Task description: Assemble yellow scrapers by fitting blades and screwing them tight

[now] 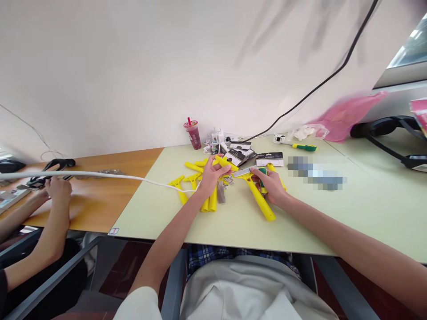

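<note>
My left hand (211, 174) is closed on a small yellow piece (227, 162) above a group of yellow scraper handles (209, 203). To its right, my right hand (269, 184) grips a green-and-yellow screwdriver (263, 178). A yellow scraper (260, 200) with a flat metal blade (243, 172) at its head also lies at the fingers of my right hand, its handle slanting toward the table's front edge. Small metal parts (228, 180) and a greyish clear packet (221, 192) lie between the hands.
Black-and-white packets (236, 155) and a box (269, 159) lie behind the hands, near a red drink cup (192, 133). Another screwdriver (304, 147) lies back right. A white cable (150, 181) crosses my left forearm. A person's hands (58, 189) work at the left table.
</note>
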Tool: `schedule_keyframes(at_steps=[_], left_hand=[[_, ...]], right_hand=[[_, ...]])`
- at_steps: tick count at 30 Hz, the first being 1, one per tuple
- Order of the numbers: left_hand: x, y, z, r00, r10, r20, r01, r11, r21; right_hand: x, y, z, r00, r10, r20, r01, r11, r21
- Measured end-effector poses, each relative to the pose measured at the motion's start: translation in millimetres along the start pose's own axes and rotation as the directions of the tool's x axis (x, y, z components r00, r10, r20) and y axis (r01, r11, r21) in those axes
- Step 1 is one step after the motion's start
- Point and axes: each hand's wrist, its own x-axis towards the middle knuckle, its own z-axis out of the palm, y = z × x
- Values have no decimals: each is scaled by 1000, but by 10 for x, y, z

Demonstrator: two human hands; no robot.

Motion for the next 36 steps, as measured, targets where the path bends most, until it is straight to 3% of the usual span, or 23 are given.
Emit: schedule_keyframes(at_steps=[5,8,10,15,22,36], left_hand=[[-60,-92,98,999,-39,30,39,999,-6],[-73,-168,107,991,-92,96,85,994,75],[-81,-211,110,991,-106,82,90,981,174],[-81,-269,107,1000,8,3,-9,946,325],[-36,-235,26,988,150,23,-137,808,573],[-6,-195,-15,992,116,-49,-36,632,774]], right_hand=[[-75,-32,52,1000,-7,-28,7,1000,-17],[-109,-55,71,1000,-1,-19,1,1000,-26],[-123,-63,80,1000,7,-20,-7,1000,-24],[-151,-70,109,1000,28,-13,-28,1000,4],[-152,-85,122,998,67,-5,-67,997,39],[-77,-69,87,986,152,73,-156,987,39]])
